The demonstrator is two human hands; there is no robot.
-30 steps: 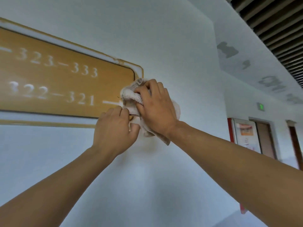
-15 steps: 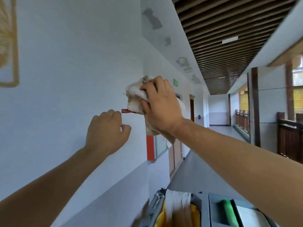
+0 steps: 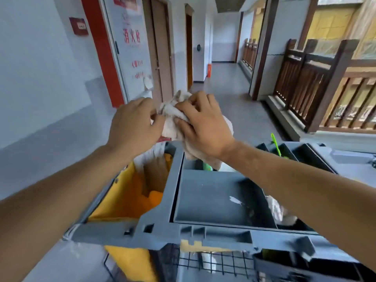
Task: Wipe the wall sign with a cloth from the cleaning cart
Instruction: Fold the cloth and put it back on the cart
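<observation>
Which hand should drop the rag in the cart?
Probably the right hand: it grips most of the cloth, which hangs above the cart's grey tray. The left hand only pinches an edge.

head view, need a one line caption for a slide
Both hands, left hand and right hand, bunch a pale cloth above the grey cleaning cart in a corridor.

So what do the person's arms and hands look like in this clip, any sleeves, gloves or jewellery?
Both arms are bare from the frame edge to the wrist, with no sleeve showing. The left hand and right hand are ungloved. No ring, watch, wristband or marking is visible on either.
</observation>
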